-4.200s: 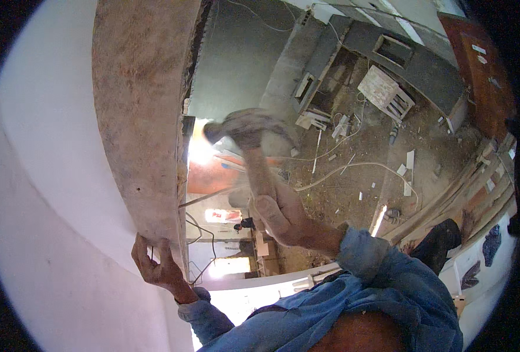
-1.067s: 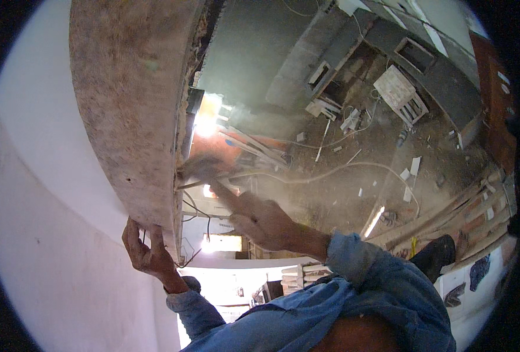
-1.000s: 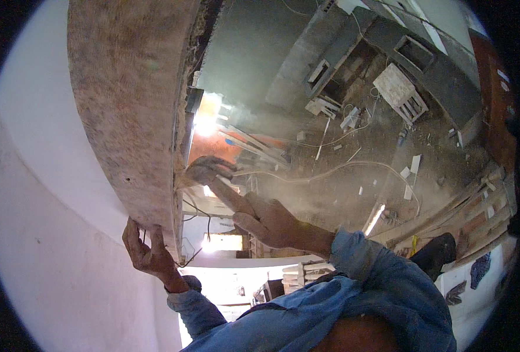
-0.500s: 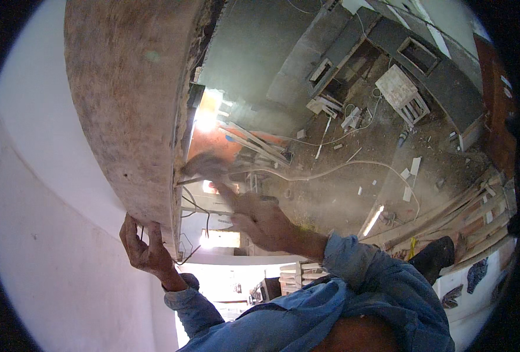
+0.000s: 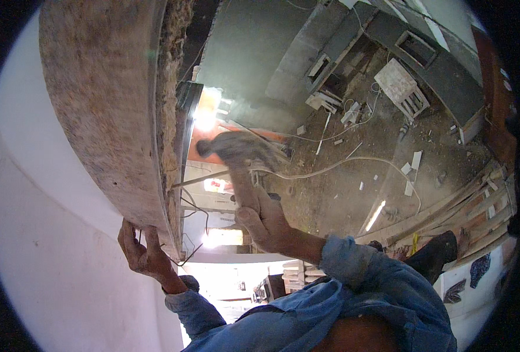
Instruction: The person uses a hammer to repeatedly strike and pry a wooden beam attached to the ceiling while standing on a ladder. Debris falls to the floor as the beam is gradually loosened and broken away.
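My right hand (image 5: 263, 226) is closed around the handle of a claw hammer (image 5: 242, 149), whose blurred head is raised just right of the beam's edge. My left hand (image 5: 145, 252) pinches a thin nail (image 5: 140, 234) upright against the lower end of a long, stained brown beam or board (image 5: 101, 105) on the left. That beam has a rough, crumbling right edge. Bent dark wires (image 5: 204, 212) hang beside it near my left hand, and a thin rod (image 5: 201, 178) sticks out from the edge.
A white wall (image 5: 43, 258) curves behind the beam. Far below lies a dusty floor (image 5: 342, 193) strewn with scraps, with a pale wooden stool (image 5: 395, 82), trailing cables (image 5: 318, 173) and long planks (image 5: 459, 217). A grey counter (image 5: 447, 94) with an opening stands at upper right.
The hammer has lifted away from the beam's edge, where it was half a second ago. The beam appears further left in the picture. My left hand keeps its pinch on the nail.
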### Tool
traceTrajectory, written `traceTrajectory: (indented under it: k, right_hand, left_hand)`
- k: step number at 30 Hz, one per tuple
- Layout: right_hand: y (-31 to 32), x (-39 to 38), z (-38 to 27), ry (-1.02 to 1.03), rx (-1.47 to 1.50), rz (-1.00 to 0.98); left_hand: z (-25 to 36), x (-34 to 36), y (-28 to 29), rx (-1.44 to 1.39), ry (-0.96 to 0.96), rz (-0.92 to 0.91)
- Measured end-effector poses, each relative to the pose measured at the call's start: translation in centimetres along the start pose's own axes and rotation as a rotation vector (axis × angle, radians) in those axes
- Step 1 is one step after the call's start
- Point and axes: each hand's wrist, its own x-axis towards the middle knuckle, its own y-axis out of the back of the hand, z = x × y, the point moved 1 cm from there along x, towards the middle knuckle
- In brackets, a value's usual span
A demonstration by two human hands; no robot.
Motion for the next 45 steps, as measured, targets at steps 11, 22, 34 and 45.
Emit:
traceTrajectory:
  k: [11,22,34,45]
  right_hand:
    - [-0.4,0.6,1.0,-0.012,0.133,-0.009]
    - [-0.8,0.8,1.1,-0.101,-0.048,-0.044]
    - [-1.0,1.2,0.5,-0.171,0.373,0.079]
    - [-2.1,0.4,1.3,-0.151,0.356,0.061]
  left_hand:
    - [-0.1,0.0,0.2,-0.032,0.027,0.001]
    - [0.2,0.3,0.5,0.018,0.060,-0.017]
    - [0.7,0.3,0.0,-0.056,0.029,0.030]
    - [1.4,0.2,-0.2,-0.108,0.059,0.048]
